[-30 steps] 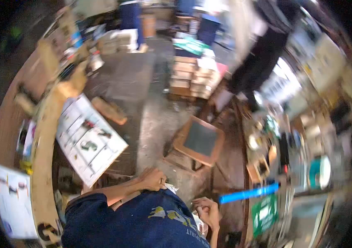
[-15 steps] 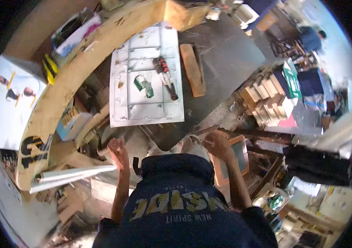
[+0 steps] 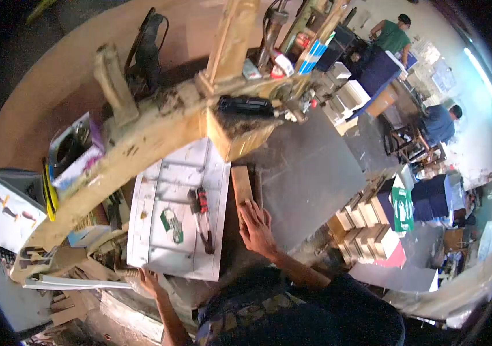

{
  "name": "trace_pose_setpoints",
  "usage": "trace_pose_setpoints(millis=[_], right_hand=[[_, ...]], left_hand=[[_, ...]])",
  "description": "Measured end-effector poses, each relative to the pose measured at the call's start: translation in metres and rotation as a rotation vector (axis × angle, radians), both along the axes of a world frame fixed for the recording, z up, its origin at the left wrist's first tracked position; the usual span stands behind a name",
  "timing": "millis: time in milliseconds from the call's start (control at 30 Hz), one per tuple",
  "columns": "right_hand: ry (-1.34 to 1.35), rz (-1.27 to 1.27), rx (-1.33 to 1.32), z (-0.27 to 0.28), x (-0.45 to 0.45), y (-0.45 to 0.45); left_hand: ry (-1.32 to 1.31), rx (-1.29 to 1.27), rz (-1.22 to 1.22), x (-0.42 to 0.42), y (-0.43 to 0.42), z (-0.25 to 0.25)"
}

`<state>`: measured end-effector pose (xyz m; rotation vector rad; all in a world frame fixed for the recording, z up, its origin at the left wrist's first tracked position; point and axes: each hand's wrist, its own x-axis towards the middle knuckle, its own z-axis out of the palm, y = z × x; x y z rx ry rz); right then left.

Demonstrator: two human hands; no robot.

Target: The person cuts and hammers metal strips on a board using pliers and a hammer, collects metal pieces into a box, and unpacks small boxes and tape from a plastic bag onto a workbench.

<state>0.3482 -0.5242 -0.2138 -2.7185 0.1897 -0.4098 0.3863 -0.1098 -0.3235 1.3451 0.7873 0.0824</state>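
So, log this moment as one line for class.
Right hand: on wooden block | Left hand: near white panel | On panel: red-and-black tool, green-and-white item

1. The T-shirt (image 3: 237, 289) is very dark navy, close to black in the shade, and its cloth falls in soft, loose folds.
2. Across the chest runs a large print (image 3: 257, 316) in dull yellow and grey-beige, with blocky, mottled shapes; it is too blurred and creased to read.
3. The right sleeve (image 3: 352, 303) is short, wide and the same plain dark cloth, ending close to the elbow.
4. The right forearm (image 3: 300, 271) is bare from the sleeve's edge to the wrist.
5. The right hand (image 3: 257, 229) is bare, with long, slender fingers.
6. The left forearm (image 3: 171, 317) is bare and slim.
7. The left hand (image 3: 150, 282) is bare too, its finger outlines blurred.
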Motion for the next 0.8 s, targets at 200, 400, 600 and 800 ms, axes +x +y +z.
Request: trace_pose_setpoints(millis=[200, 400, 600, 800], right_hand=[[-0.047, -0.096, 0.008, -0.005, -0.003, -0.034], [-0.296, -0.052, 0.194, 0.010, -0.046, -0.088], [-0.296, -0.680, 0.380, 0.005, -0.111, -0.204], [-0.299, -0.847, 0.598, -0.069, -0.216, -0.367]], left_hand=[[-0.416, 0.993, -0.084, 0.006, -0.049, 0.083], [-0.660, 0.897, -0.425, 0.022, -0.175, 0.152], [-0.773, 0.694, -0.809, 0.016, -0.300, 0.169], [-0.794, 0.794, -0.832, -0.009, -0.474, 0.179]])
